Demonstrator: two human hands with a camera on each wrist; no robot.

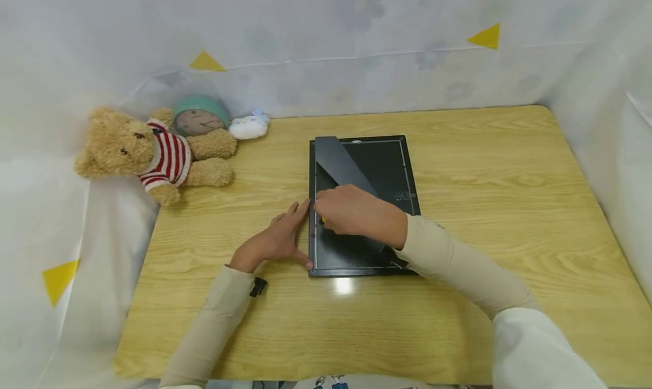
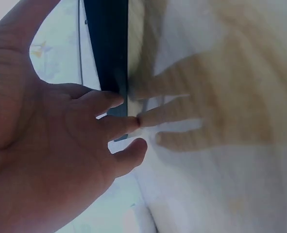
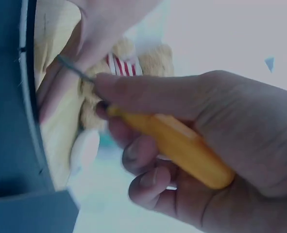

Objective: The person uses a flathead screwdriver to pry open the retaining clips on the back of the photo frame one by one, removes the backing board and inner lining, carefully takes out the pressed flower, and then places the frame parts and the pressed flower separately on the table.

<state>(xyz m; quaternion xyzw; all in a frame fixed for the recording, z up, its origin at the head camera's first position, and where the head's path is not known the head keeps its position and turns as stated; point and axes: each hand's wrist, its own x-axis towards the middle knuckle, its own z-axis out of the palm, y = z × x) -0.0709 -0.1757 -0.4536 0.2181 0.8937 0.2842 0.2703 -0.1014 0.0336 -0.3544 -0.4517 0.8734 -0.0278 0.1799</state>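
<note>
A black picture frame (image 1: 382,157) lies on the table with its back facing up, and a dark stand flap (image 1: 342,159) slants across that back. My right hand (image 1: 359,210) is above the frame's left side. It grips a screwdriver (image 3: 182,150) by its yellow handle, the thin metal shaft sticking out past the thumb and index finger. In the right wrist view the tip hovers near the frame's rim. My left hand (image 1: 275,239) is spread along the frame's left edge, thumb by the near corner and fingers straight against the side.
At the table's back left lie a teddy bear (image 1: 170,151) in a striped shirt, a green round clock (image 1: 201,116) and a small white plush (image 1: 249,126). A black clip (image 1: 258,287) is at the left sleeve. White curtains (image 1: 305,26) hang behind the table (image 1: 499,168).
</note>
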